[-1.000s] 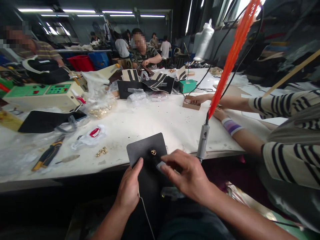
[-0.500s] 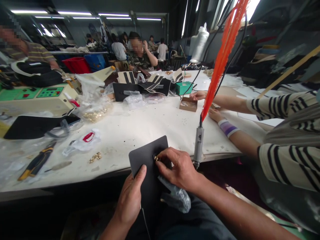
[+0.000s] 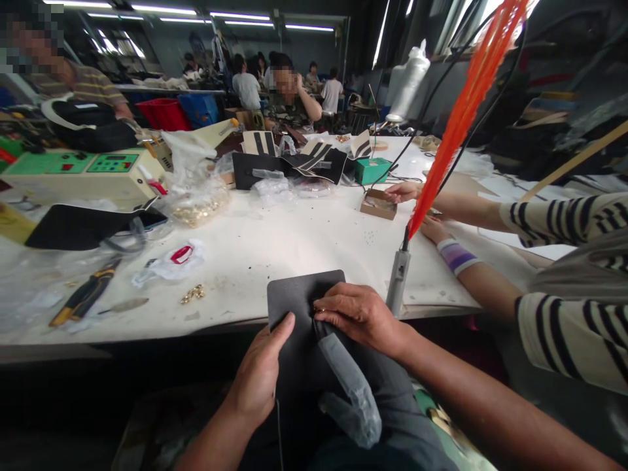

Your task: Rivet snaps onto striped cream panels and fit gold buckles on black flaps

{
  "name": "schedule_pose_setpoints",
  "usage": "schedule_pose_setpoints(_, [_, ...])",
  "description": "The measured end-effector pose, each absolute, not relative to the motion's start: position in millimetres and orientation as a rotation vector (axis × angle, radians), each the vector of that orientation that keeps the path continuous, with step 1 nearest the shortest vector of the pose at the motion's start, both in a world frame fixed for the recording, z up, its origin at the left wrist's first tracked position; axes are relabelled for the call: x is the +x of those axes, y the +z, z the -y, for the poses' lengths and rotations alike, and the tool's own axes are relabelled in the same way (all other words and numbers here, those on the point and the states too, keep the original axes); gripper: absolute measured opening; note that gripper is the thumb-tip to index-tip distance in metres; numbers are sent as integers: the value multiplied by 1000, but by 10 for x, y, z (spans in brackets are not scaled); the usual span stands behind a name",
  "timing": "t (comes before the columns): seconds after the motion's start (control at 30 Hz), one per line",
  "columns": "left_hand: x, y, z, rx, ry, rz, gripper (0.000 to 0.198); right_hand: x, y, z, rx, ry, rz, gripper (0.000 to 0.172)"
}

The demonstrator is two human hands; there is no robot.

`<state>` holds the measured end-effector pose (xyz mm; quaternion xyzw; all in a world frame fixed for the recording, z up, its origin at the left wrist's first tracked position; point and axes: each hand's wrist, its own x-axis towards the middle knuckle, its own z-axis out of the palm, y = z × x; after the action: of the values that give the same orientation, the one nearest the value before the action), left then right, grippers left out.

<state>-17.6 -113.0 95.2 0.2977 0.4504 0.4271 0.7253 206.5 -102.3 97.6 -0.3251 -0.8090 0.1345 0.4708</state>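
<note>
A black flat panel point(image 3: 290, 297) is held upright at the table's front edge, over my lap. My left hand point(image 3: 260, 369) grips its left side, thumb on the face. My right hand point(image 3: 360, 317) pinches a small gold metal piece point(image 3: 318, 310) against the panel, near its right side; most of the piece is hidden by the fingers. From just below these fingers a strap wrapped in clear plastic point(image 3: 350, 376) hangs and curls over my leg. Several gold metal pieces point(image 3: 192, 294) lie on the white table point(image 3: 275, 242) to the left.
Pliers point(image 3: 86, 294), a plastic bag of gold parts point(image 3: 199, 206) and a control box point(image 3: 88, 176) stand left. A screwdriver-like tool point(image 3: 400, 281) hangs from an orange coil point(image 3: 466, 111) beside my right hand. At right, a co-worker's hands point(image 3: 407, 191) are at a cardboard box point(image 3: 379, 204).
The view has shifted, so the table things appear further right. My right hand's fingers have closed more over the gold piece, and the plastic-wrapped strap now hangs more stretched out.
</note>
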Motion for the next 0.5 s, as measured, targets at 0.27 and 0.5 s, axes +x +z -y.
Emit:
schedule_pose_setpoints(0.27, [-150,872,1159,836,1003,-974,52,1885,914,1136,-990,21,1872,8])
schedule_pose_setpoints(0.5, [-100,956,1148,575,1117,-1062,49,1794,873,1281,-1010,154,1803,18])
